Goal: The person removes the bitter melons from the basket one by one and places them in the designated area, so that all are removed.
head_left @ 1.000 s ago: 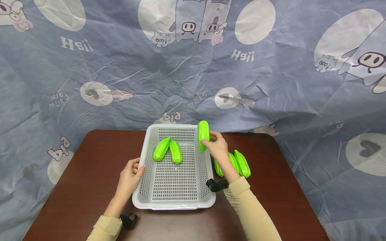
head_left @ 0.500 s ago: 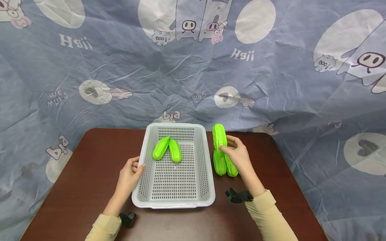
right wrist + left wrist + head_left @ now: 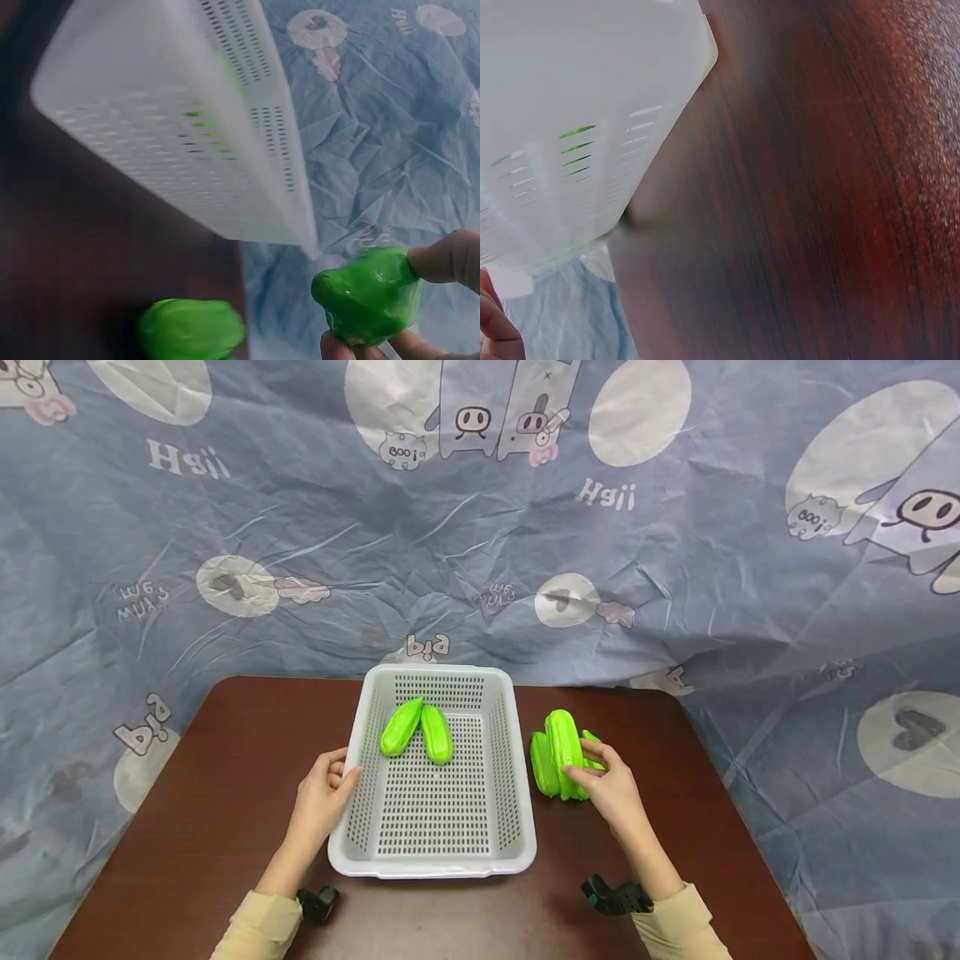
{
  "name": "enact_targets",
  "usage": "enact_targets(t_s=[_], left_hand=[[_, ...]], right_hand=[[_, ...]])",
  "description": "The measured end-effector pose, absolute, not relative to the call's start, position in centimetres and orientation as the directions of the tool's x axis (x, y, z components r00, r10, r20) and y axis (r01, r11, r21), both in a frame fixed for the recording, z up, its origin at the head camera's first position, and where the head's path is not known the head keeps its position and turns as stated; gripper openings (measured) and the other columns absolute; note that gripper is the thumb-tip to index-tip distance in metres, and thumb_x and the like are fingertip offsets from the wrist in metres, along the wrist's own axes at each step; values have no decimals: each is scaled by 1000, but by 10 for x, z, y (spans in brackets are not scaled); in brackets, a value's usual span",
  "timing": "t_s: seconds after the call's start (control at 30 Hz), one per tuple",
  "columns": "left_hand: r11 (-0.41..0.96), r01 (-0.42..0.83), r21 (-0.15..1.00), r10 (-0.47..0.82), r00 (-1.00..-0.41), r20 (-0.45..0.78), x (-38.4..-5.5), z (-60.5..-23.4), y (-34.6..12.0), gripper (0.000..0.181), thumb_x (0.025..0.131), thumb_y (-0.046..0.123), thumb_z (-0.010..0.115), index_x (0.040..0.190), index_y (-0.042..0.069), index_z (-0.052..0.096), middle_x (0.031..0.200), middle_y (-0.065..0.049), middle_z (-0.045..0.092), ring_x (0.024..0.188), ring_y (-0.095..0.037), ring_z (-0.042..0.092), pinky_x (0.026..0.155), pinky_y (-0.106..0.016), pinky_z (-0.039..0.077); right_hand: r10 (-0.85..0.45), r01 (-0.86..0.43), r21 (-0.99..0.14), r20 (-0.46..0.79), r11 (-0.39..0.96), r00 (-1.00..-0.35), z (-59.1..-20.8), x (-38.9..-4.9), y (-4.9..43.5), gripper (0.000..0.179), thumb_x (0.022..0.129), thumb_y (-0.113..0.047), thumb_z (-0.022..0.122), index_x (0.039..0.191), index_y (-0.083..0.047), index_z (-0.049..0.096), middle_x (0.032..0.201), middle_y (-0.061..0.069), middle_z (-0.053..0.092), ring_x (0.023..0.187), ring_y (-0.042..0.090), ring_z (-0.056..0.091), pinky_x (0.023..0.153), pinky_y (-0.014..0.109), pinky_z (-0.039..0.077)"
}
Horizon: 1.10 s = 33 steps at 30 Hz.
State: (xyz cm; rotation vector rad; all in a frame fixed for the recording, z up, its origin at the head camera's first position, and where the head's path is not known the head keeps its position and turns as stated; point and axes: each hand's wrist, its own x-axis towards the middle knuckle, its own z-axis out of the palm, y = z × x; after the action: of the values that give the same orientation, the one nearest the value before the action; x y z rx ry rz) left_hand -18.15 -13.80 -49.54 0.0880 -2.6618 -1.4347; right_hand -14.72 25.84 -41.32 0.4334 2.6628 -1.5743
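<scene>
My right hand (image 3: 613, 785) pinches a bright green, ridged bitter melon (image 3: 564, 748) between thumb and fingers, just right of the grey plastic basket (image 3: 431, 870). That melon overlaps others in the head view: one bitter melon (image 3: 543, 767) shows at its left, and more green shows behind it at the right. In the right wrist view the held melon (image 3: 371, 296) appears end-on, with a table melon (image 3: 191, 330) lower left. My left hand (image 3: 322, 797) grips the basket's left rim, thumb at the edge. Inside the basket lie two bitter melons, a left one (image 3: 402, 727) and a right one (image 3: 437, 735).
The basket stands on a dark reddish-brown table (image 3: 225, 810). A blue cartoon-print cloth (image 3: 420, 568) hangs behind the table's back edge. Each wrist wears a black strap, the right strap (image 3: 615, 895) and the left strap (image 3: 318, 905).
The right hand has carried the bitter melon from the basket's right rim rightward, then down close over the melons on the table. The left hand stays at the basket; its two melons lie as before.
</scene>
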Motion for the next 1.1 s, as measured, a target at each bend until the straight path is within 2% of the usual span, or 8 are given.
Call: enact_targets(t_s=[0.23,0.57,1.1], left_hand=[[549,28,835,-94,-991,95,-183,-492,-138,49,97,22,64,136,-3,50,98,-15,62,76,-11,54,64,-20,47],[554,38,831,-99,-989,111,-184,-492,-137,48,96,20,66,135,-4,51,95,-13,62,73,-10,55,63,-20,47],[539,7,842,-110,-991,78,-182,-496,-138,49,96,21,66,136,-2,50,97,-14,62,73,-10,56,63,-20,48]], right_hand=[[250,290,-844,-192,452,-949,-441,-126,263,63,91,-22,70,145,-5,43,142,22,50,125,38,55,97,44,50],[268,305,-841,-199,447,-943,-482,-101,266,62,88,-20,73,141,0,47,134,27,55,113,36,61,87,39,54],[290,349,-801,-230,486,-929,-500,-84,261,64,82,-20,79,135,4,51,129,30,58,108,38,65,82,39,56]])
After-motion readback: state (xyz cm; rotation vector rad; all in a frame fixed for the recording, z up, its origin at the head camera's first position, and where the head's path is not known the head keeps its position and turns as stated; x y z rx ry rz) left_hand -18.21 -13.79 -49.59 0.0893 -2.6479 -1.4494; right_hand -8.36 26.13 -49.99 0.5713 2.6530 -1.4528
